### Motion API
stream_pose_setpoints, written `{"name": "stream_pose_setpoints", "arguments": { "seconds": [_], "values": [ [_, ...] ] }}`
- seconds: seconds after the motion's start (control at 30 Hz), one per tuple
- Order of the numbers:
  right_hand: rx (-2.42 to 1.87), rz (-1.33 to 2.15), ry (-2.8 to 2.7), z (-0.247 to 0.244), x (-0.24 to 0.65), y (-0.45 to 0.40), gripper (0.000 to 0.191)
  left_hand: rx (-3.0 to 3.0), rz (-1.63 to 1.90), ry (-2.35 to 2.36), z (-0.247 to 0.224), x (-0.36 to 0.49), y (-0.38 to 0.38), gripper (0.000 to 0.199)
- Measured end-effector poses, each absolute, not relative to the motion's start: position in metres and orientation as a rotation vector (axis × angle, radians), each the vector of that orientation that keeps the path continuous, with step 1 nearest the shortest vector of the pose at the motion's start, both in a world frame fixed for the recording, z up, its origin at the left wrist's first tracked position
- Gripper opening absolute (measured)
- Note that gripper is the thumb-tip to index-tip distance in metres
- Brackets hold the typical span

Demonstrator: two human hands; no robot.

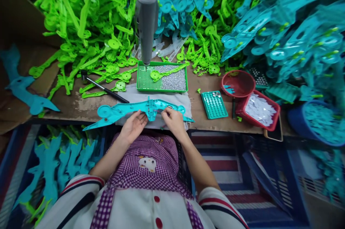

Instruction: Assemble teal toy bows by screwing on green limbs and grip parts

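A long blue plastic part (124, 111) lies across the grey cloth (132, 94) at the table's front edge. My left hand (135, 124) is palm up with its fingers loosely apart, and the fingertips reach the near edge of the part, left of its middle. Over the right half of the part, my right hand (171, 119) is closed in a pinch; what its fingertips hold is too small to name. Behind the part stands a green tray (138, 78) of small metal pieces, with a lime-green part (168, 73) lying on it.
A grey power screwdriver (146, 24) hangs above the tray. A hammer (107, 90) lies at left. Right are a teal tray (214, 105), a red bowl (238, 94) and a red basket (275, 121). Lime (99, 13) and blue parts (291, 31) are heaped behind.
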State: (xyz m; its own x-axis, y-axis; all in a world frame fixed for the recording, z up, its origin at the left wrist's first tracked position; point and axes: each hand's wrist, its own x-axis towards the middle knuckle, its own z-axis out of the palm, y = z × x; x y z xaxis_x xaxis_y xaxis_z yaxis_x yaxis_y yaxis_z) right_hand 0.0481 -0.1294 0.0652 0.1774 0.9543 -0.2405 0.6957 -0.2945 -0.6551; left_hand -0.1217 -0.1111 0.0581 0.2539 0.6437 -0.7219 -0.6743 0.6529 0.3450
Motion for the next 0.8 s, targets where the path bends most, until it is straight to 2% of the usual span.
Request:
{"name": "stream_pose_setpoints", "arguments": {
  "seconds": [0.13, 0.4, 0.5, 0.6, 0.73, 0.8],
  "values": [
    [-2.137, 0.915, -1.715, 0.076, 0.043, -0.125, 0.025, 0.031, 0.938, 0.998, 0.050, -0.121, -0.113, 0.009],
    [-2.279, 0.907, -2.115, 0.098, 0.030, -0.122, 0.038, 0.374, 0.950, 1.028, 0.034, -0.127, -0.112, 0.025],
    [-2.322, 0.862, -2.228, 0.101, 0.024, -0.119, 0.042, 0.779, 0.707, 1.147, 0.033, -0.147, -0.109, 0.033],
    [-2.377, 0.872, -2.280, 0.100, 0.020, -0.115, 0.041, 1.295, 0.457, 1.181, 0.039, -0.168, -0.104, 0.033],
    [-2.391, 0.832, -2.305, 0.096, 0.015, -0.113, 0.039, 1.868, 0.660, 1.320, 0.043, -0.170, -0.091, 0.022],
    [-2.390, 0.810, -2.299, 0.096, 0.013, -0.112, 0.038, 2.028, 0.652, 1.386, 0.040, -0.163, -0.082, 0.018]
  ]
}}
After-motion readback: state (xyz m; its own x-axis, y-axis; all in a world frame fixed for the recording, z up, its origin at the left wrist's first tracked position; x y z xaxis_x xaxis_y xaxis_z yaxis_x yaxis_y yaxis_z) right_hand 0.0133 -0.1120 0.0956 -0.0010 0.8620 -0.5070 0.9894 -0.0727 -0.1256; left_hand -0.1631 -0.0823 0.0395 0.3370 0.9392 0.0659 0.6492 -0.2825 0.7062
